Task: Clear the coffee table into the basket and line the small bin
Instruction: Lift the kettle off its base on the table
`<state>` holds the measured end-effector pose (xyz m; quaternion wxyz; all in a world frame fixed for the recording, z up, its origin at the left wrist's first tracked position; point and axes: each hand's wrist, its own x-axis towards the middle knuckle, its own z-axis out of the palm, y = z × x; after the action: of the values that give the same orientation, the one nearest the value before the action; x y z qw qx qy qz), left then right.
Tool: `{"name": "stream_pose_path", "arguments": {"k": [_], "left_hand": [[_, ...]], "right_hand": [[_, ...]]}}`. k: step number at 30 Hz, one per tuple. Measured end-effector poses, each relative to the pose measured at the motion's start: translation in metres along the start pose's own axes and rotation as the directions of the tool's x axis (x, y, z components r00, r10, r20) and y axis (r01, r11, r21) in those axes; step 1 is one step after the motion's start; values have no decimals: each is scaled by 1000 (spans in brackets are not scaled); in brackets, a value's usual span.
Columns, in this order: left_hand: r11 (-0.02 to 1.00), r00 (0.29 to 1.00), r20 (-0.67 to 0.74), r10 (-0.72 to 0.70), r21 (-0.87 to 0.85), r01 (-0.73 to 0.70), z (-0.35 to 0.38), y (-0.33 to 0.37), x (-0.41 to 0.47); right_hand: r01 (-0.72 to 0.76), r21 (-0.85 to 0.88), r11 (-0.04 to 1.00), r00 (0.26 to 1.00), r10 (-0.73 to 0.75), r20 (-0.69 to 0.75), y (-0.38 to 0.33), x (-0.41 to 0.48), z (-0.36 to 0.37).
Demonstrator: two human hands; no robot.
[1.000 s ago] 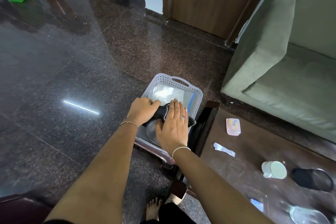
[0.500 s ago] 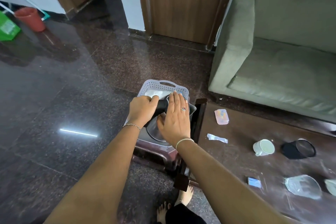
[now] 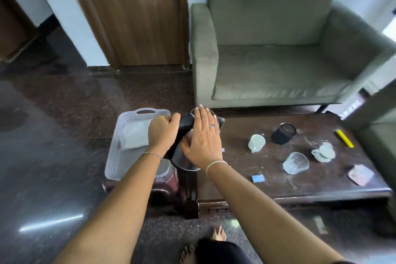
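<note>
While the fingers [image 3: 174,118] of the left hand [image 3: 162,133] were curled tight round the black handle of the kettle [image 3: 186,124], the right hand [image 3: 203,141] lay flat against its clear round body, fingers straight and close together, the tips reaching the top rim. The kettle sat tilted between the two palms, its handle under the left fist and its base towards the wrists. It was held just past the right rim of the white basket [image 3: 111,156], over the gap between the stool [image 3: 167,182] that bore the basket and the near left corner of the coffee table [image 3: 235,167].

A white packet [image 3: 135,135] lay in the basket. On the table lay a white mug [image 3: 256,142] on its side, a black mesh bin [image 3: 284,133] tipped over, a glass tumbler [image 3: 296,163], a cup on a saucer [image 3: 324,152], a yellow strip [image 3: 344,138], a blue sachet [image 3: 258,178] and a pink pad [image 3: 361,174]. A green sofa [image 3: 278,70] stood behind.

Half a second before, the grip was the same, but the kettle showed within the basket's right half; it had since come rightwards, clear of the rim.
</note>
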<state>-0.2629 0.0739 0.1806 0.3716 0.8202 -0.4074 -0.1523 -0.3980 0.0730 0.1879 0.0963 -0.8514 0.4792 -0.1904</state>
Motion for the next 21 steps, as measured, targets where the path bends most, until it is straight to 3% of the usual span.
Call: {"name": "stream_pose_path", "arguments": {"k": [9, 16, 21], "left_hand": [[994, 985, 128, 111, -14, -111, 81, 78, -49], [992, 975, 200, 102, 47, -114, 152, 121, -90], [987, 982, 176, 65, 131, -89, 202, 140, -113]], "right_hand": [[-171, -66, 983, 985, 169, -32, 97, -41, -43], [-158, -83, 984, 987, 160, 14, 187, -75, -65], [-109, -79, 991, 989, 116, 92, 248, -91, -75]]}}
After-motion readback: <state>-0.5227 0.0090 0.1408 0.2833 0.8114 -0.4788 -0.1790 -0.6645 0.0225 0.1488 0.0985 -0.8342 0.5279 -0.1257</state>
